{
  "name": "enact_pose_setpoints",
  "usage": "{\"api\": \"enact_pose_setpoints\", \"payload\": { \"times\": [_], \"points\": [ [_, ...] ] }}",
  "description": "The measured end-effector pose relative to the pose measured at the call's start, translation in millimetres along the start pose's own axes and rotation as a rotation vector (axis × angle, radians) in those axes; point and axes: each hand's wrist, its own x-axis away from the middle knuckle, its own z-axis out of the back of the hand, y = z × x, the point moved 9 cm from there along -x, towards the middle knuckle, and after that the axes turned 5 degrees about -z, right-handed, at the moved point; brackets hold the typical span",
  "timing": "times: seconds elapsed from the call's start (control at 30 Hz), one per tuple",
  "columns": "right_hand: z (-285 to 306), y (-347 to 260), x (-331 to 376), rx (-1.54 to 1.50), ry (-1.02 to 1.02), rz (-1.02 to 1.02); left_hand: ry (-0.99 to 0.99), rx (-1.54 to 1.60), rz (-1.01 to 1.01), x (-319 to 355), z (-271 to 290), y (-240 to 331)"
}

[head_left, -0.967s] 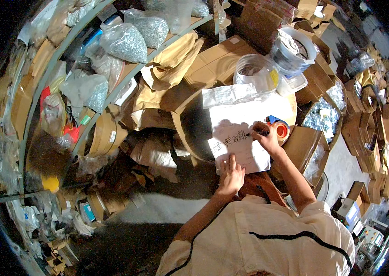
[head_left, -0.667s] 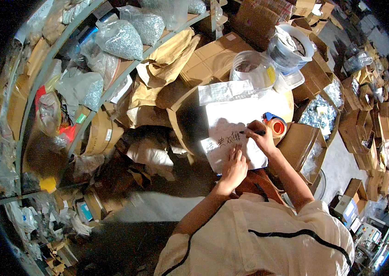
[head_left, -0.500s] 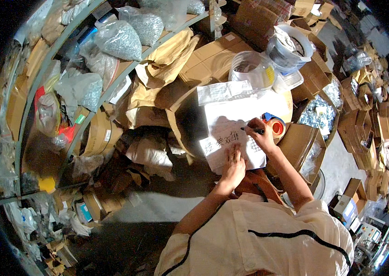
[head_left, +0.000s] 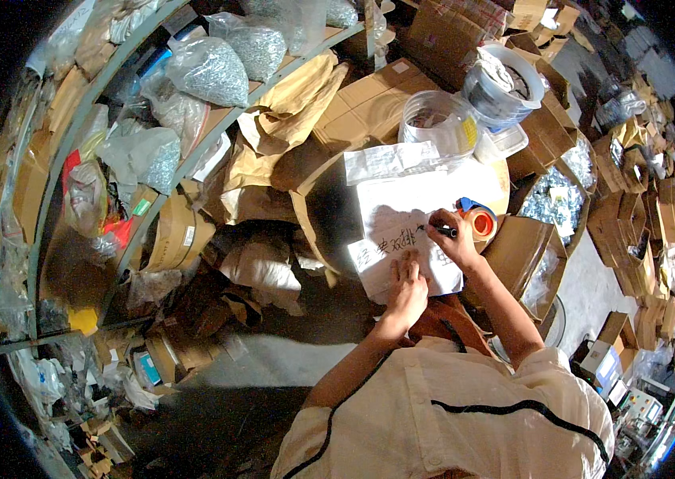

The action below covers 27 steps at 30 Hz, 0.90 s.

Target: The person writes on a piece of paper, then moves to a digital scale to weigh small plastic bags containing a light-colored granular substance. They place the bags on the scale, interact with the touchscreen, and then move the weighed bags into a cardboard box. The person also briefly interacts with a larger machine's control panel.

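Observation:
A black marker (head_left: 447,231) is gripped in my right hand (head_left: 462,249), its tip at the paper just right of large handwritten black strokes. The white sheet (head_left: 371,275) under it lies on a larger stack of white paper (head_left: 389,199) on a round table (head_left: 499,182). My left hand (head_left: 408,294) rests with fingers stretched out on the sheet's lower edge, below the writing, holding nothing. Close by my right hand sits an orange and blue roll of tape (head_left: 481,223). A narrower printed slip (head_left: 389,163) lies across the top of the stack.
Beyond the paper stand a clear plastic tub (head_left: 437,124), a white lidded container (head_left: 504,144) and a bucket (head_left: 501,88). Left is a metal shelf (head_left: 194,160) with bags of small metal parts (head_left: 208,72). Open cartons (head_left: 517,255) crowd the table's right side.
My right hand has shifted slightly down with the marker, and more black strokes show near its tip. My left hand stays in the same place on the sheet.

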Motion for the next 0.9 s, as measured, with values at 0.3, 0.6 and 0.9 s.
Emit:
{"api": "enact_pose_setpoints", "payload": {
  "times": [0.3,0.6,0.9],
  "points": [
    [-2.0,-8.1,3.7,0.007,-0.048,-0.038,0.043,-0.036,-0.012,2.1,2.1,-0.5],
    [-6.3,7.6,7.8,-0.047,-0.068,-0.093,0.068,-0.06,-0.02,1.3,-2.6,0.5],
    [-4.0,9.1,6.4,-0.052,-0.073,-0.133,0.155,-0.117,-0.022,3.8,-10.1,-2.7]
  ]
}}
